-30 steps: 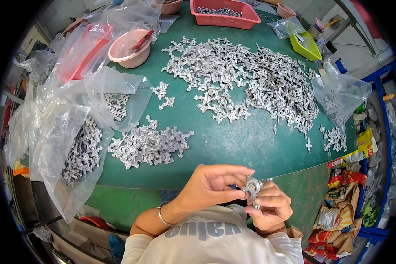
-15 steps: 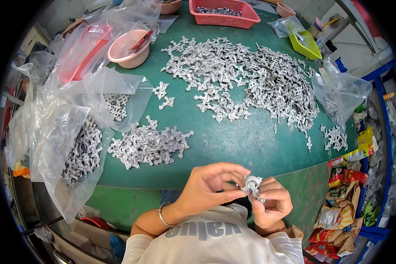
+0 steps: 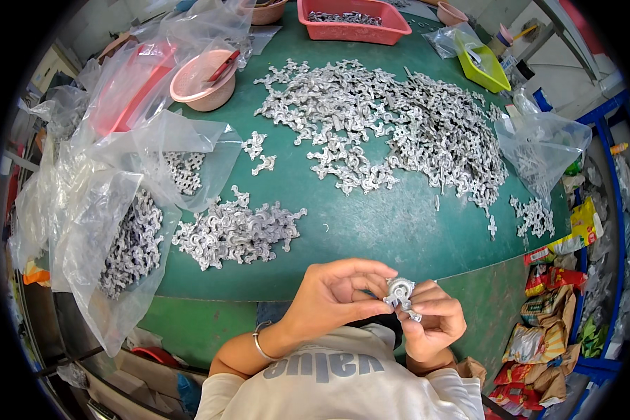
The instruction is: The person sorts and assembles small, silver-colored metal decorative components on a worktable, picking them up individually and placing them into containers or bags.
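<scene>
Head view. Both hands are at the lower centre of the frame, below the near edge of the green bench (image 3: 371, 224). The left hand (image 3: 332, 297) and right hand (image 3: 430, 323) meet on one small silvery metal part (image 3: 400, 292). Left grip: thumb and fingertips pinched on the part's left side. Right grip: fingers curled up and closed on the part's lower right, with a short end of the part showing at the fingertips. The part is held off the bench, just above the white shirt (image 3: 343, 378). A thin bracelet (image 3: 259, 344) sits on the left wrist.

On the bench, centre left: a small heap of metal parts (image 3: 234, 231), well apart from the hands. Upper centre to right: a large spread of like parts (image 3: 392, 126). Two loose pieces (image 3: 257, 150) lie between the heaps.

Left of frame: clear plastic bags (image 3: 112, 238), some holding more parts. Upper left: pink bowl (image 3: 201, 80) with a red tool in it. Top centre: red tray (image 3: 350, 17) holding grey pieces. Upper right: yellow-green tray (image 3: 484, 66). Right edge: another clear bag (image 3: 542, 143) at the bench rim, and coloured packets (image 3: 539, 336) lower right, off the bench.
</scene>
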`<state>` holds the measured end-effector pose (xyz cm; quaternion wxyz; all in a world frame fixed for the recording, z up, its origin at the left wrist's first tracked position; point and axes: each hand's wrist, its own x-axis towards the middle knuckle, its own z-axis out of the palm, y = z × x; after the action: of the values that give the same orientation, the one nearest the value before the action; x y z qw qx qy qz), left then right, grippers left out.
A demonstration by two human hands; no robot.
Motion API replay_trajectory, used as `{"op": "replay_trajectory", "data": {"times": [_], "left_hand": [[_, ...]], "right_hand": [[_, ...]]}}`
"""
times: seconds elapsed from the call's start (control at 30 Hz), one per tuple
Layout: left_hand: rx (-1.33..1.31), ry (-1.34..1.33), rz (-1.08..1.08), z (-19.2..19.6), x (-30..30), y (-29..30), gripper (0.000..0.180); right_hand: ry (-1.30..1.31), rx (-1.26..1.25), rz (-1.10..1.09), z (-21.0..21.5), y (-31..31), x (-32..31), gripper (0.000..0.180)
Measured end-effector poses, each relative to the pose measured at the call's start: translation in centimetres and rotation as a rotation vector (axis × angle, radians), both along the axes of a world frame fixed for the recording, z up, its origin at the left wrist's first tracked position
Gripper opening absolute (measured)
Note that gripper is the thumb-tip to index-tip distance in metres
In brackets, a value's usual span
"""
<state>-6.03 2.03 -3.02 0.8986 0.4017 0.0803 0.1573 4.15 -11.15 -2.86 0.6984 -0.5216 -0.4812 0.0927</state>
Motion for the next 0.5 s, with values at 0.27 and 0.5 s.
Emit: {"op": "replay_trajectory", "data": {"times": [0.27,0.5], "left_hand": [[0.273,0.109,0.071,-0.4,0.0,-0.2,0.013],[0.060,0.241,-0.010,0.4,0.7,0.1,0.010]], "right_hand": [[0.568,-0.023,0.139,-0.2,-0.1,-0.2,0.013],[0.986,-0.116,0.197,-0.3,0.5,0.3,0.012]]}}
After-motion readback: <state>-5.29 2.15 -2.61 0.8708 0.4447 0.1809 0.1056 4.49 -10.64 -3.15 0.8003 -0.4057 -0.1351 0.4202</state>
